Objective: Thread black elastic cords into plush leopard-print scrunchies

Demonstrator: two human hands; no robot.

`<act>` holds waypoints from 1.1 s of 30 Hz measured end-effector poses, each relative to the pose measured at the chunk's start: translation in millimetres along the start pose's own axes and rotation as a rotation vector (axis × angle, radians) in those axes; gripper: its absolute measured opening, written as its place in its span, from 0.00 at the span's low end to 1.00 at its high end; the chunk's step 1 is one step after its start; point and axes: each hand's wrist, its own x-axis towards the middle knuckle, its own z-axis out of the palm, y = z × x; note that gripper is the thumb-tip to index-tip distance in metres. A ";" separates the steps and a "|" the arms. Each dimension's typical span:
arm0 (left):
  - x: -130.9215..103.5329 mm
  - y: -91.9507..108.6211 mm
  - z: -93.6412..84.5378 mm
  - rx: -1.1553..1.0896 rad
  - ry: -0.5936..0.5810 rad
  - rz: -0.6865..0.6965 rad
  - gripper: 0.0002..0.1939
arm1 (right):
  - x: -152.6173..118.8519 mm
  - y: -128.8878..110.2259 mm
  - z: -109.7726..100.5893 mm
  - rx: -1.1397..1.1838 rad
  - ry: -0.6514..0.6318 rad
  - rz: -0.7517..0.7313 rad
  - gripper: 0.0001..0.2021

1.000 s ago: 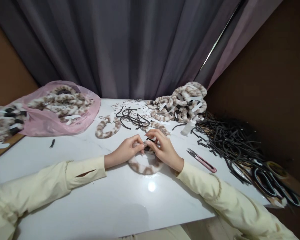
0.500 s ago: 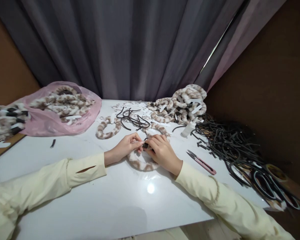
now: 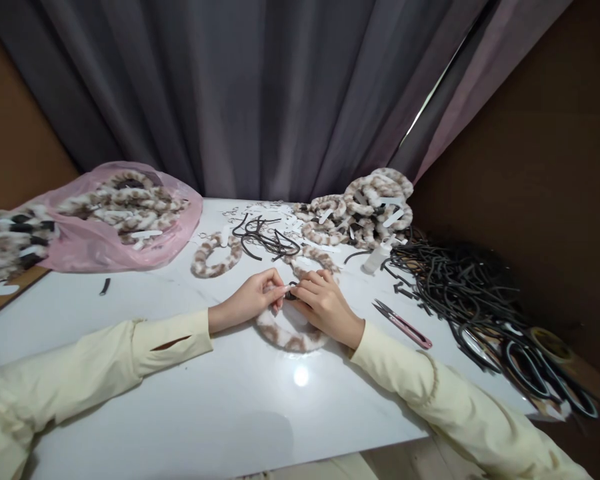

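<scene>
A brown-and-white furry ring (image 3: 293,339) lies on the white table under both hands. Black cord (image 3: 291,291) shows at its top, between the fingers. My left hand (image 3: 261,293) pinches at this cord from the left, thumb and forefinger together. From the right, my right hand (image 3: 325,307) is closed on the same black part, its curled fingers hiding much of it. Just behind the hands lies another furry ring (image 3: 323,257), partly covered by them. A third furry ring (image 3: 217,257) with a white tag is behind my left hand.
Pink-handled snips (image 3: 404,324) lie right of my right hand. Beyond are a small bottle (image 3: 377,258), black cords (image 3: 460,280) and a pile of furry rings (image 3: 380,200). A pink bag (image 3: 175,247) of rings is at the left; a black scrap (image 3: 105,287) lies before it.
The furry ring under the hands has shifted slightly down and right, with its lower edge nearer the table's front. Both hands have stayed nearly in place, fingers still at the black cord.
</scene>
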 end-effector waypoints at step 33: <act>-2.2 1.0 1.0 0.120 0.184 0.047 0.10 | 1.9 -7.9 -3.0 0.141 0.225 0.149 0.08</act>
